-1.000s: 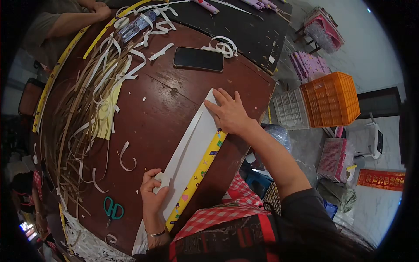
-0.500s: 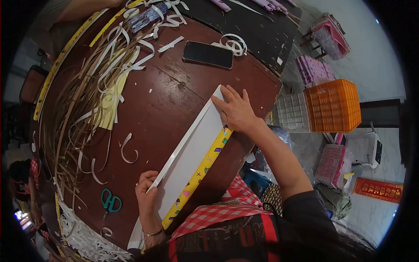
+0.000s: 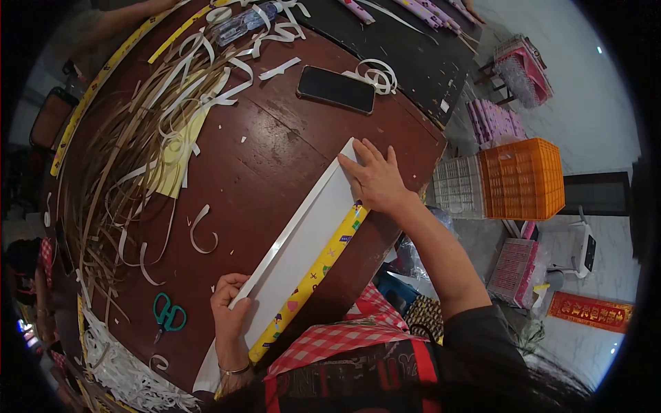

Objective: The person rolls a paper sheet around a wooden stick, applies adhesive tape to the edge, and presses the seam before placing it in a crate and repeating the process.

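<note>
A long sheet of paper (image 3: 292, 251) lies slantwise on the table before me, white side up. Its far long edge is folded over in a narrow strip, and the near edge curls up into a yellow patterned band (image 3: 308, 283). My left hand (image 3: 231, 306) grips the lower end of the folded edge between thumb and bent fingers. At the upper end, my right hand (image 3: 377, 177) lies flat on the paper with fingers spread.
Teal scissors (image 3: 169, 316), curled white strips (image 3: 203, 230) and a heap of brown strips (image 3: 131, 165) lie leftward. A phone (image 3: 336, 89) rests beyond the paper. Orange crates (image 3: 527, 179) stand right of the table (image 3: 268, 165). Another person's hand (image 3: 160, 5) shows at top left.
The view has shifted slightly. Both of my hands keep nearly the same place on the paper. Another person's fingers now show at the top right edge.
</note>
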A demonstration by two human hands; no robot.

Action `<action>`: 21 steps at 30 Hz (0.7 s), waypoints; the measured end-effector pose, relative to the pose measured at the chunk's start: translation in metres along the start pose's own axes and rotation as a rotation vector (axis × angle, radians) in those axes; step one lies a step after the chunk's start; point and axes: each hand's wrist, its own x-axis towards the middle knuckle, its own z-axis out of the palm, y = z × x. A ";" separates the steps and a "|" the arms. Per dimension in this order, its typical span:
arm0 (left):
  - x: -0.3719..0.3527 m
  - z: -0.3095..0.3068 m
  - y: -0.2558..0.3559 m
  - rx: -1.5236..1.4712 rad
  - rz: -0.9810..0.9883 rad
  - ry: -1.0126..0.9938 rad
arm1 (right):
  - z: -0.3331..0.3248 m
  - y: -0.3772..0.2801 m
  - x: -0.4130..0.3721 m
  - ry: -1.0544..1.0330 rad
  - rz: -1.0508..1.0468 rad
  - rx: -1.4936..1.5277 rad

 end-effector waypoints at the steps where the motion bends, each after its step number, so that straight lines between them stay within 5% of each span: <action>1: 0.000 0.000 -0.002 -0.001 0.000 0.000 | 0.000 0.000 0.000 -0.004 0.002 -0.003; 10: -0.015 -0.006 -0.012 -0.251 -0.121 0.113 | -0.004 -0.002 0.000 -0.019 0.003 -0.024; 21: -0.030 -0.013 -0.002 0.067 -0.009 0.122 | -0.003 -0.002 0.001 -0.010 -0.008 -0.034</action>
